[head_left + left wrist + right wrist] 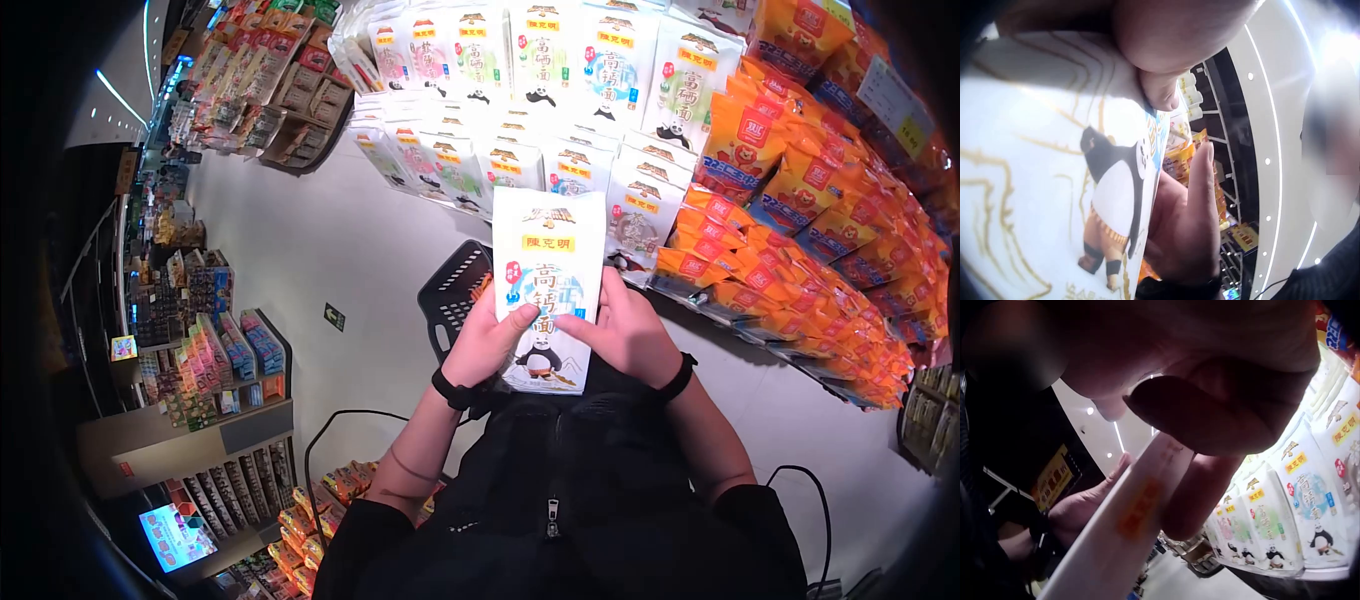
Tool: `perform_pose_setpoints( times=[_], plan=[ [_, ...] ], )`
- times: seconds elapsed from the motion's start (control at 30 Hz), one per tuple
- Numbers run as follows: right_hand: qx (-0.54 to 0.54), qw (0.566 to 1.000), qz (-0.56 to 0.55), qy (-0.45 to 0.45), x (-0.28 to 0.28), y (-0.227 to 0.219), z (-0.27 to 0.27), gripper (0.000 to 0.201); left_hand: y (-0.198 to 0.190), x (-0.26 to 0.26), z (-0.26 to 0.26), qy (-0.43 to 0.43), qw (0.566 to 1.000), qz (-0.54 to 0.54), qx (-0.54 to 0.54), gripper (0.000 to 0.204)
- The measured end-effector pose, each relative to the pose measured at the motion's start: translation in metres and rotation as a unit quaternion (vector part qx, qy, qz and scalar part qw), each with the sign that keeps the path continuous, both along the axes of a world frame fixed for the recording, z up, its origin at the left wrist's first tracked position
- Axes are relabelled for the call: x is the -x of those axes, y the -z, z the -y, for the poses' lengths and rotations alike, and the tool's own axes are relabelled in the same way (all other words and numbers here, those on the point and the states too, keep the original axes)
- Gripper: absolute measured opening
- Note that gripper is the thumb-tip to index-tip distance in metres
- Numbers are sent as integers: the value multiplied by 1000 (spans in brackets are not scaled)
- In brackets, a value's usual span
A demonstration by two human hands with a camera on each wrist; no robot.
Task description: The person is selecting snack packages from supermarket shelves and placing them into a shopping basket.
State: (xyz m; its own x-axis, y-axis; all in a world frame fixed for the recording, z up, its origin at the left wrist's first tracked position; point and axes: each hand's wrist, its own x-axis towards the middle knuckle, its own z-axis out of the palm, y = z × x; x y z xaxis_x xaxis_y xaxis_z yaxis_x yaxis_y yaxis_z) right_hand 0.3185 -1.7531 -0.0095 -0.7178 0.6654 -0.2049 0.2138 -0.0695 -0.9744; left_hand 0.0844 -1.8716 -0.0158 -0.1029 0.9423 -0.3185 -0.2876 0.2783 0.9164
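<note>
A white packet of noodles (548, 225) with yellow labels and a printed panda stands nearly upright in front of my body. My left hand (478, 342) grips its left edge, thumb across the front and the other fingers hidden behind. From the right side my right hand (642, 338) holds the same packet, its thumb reaching over the front face. In the left wrist view, the panda print fills the near side of the packet (1041, 162). The right wrist view catches the packet (1110, 531) almost edge-on.
Rows of similar noodle packets (540, 55) line the shelf ahead. Orange snack bags (745, 130) are stacked to the right. Behind my left hand is a dark shopping basket (437, 300). Further left stand a low display shelf (255, 430) and a lit screen (178, 535).
</note>
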Motion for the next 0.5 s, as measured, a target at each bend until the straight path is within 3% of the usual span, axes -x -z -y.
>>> perform_pose_setpoints(
  times=[0.1,0.2,0.27,0.33,0.4,0.43,0.5],
  plan=[
    [225,965,-126,38,14,43,0,49,18,1,1,3,1000,-5,19,52],
    [271,946,-166,59,22,44,-2,48,26,4,7,-8,999,-40,20,47],
    [233,969,-60,59,23,47,-8,36,34,10,12,-2,998,-66,12,46],
    [165,975,-99,114,33,56,-2,30,48,19,29,-38,996,-86,-1,52],
    [15,983,-95,156,40,75,-3,26,72,32,60,-96,985,-146,-2,56],
    [-82,984,-16,158,36,86,-13,21,98,44,88,-115,981,-155,19,60],
    [-61,970,-71,224,46,97,-28,17,116,62,141,-104,952,-270,102,61]
  ],
)
